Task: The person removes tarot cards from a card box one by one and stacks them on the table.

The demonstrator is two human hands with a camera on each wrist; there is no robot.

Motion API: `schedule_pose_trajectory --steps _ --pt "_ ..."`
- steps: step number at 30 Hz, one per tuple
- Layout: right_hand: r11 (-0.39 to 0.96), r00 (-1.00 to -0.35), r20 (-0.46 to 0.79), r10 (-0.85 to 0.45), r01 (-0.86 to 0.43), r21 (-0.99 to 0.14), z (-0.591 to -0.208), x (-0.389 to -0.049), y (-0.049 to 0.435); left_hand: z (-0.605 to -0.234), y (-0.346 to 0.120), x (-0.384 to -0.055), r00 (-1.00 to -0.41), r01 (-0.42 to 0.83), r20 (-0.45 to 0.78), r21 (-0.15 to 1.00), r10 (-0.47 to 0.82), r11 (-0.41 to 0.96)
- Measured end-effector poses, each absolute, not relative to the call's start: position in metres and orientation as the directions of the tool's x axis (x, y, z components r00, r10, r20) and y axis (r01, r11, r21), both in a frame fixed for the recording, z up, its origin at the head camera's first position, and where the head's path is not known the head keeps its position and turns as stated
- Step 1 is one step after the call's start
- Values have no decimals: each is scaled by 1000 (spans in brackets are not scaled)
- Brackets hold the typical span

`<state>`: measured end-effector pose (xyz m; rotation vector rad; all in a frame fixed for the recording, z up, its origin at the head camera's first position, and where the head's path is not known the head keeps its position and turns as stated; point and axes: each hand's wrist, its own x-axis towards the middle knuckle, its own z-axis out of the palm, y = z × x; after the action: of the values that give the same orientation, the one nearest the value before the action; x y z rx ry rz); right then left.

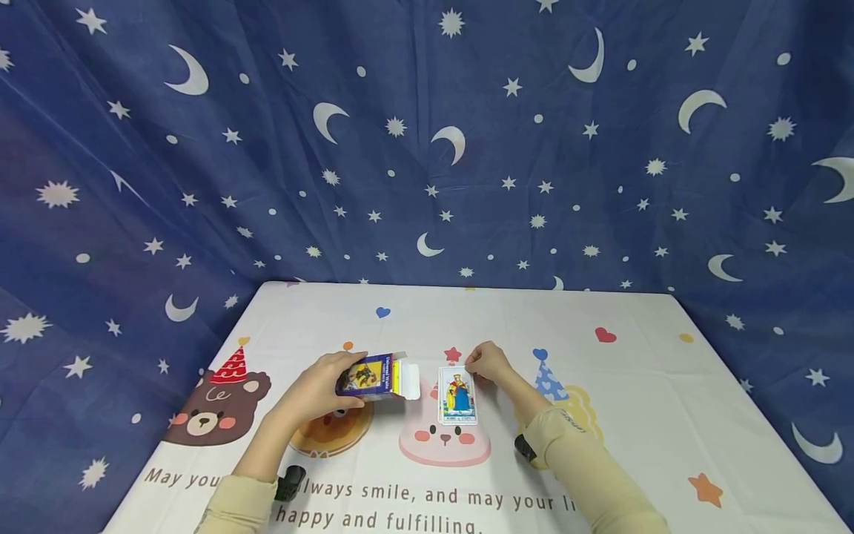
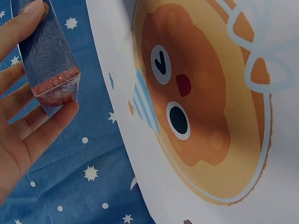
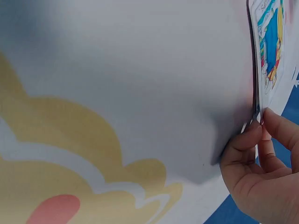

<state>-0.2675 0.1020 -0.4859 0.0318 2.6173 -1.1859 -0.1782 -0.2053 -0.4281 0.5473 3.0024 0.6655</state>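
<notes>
My left hand [image 1: 319, 386] grips a dark blue and yellow tarot card box [image 1: 367, 377], its white end flap [image 1: 411, 381] standing out to the right. In the left wrist view the box [image 2: 51, 51] has a clear wrapping at its lower end, with thumb and fingers around it. To the right of the box a small stack of tarot cards [image 1: 457, 396] shows a crowned figure in blue and red on top. My right hand [image 1: 492, 363] pinches the stack's top right corner. Thumb and fingertips meet at the card edge [image 3: 261, 112] in the right wrist view.
A white tablecloth [image 1: 634, 415] printed with cartoon animals, hearts and lettering covers the table. Behind and around it hangs a dark blue curtain [image 1: 427, 148] with moons and stars. Dark wrist devices [image 1: 290, 483] sit under both forearms.
</notes>
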Motion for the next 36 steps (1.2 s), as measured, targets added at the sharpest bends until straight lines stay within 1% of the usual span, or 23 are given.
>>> schedule_pose_trajectory --steps 4,11,17,21,24,26,28,33,36 --pt "670 -968 -241 -64 137 -730 -485 -265 100 -428 -205 -178 -938 336 62 412 342 847" --pt "707 -976 -201 -84 84 -702 -486 -264 99 -426 -205 -178 -940 327 50 418 338 848" --pt "727 -976 -195 -93 67 -684 -485 -264 98 -425 -205 -178 -939 329 51 421 341 845" --pt "724 -979 -183 -94 59 -687 -483 -262 98 -424 -205 -177 -938 333 54 423 344 843" --pt "705 -979 -190 -76 82 -704 -482 -256 101 -424 -205 -177 -937 333 52 421 344 843" --pt "679 -973 -224 -58 126 -723 -481 -251 104 -425 -206 -176 -938 332 52 421 343 844" --pt "629 -957 -287 -40 199 -751 -481 -244 107 -425 -206 -175 -939 329 51 420 340 846" --pt "483 -878 -478 -32 405 -776 -479 -229 112 -426 -208 -173 -942 322 52 423 333 847" --pt "431 -842 -537 -49 467 -772 -479 -222 114 -428 -207 -173 -941 324 50 424 335 846"
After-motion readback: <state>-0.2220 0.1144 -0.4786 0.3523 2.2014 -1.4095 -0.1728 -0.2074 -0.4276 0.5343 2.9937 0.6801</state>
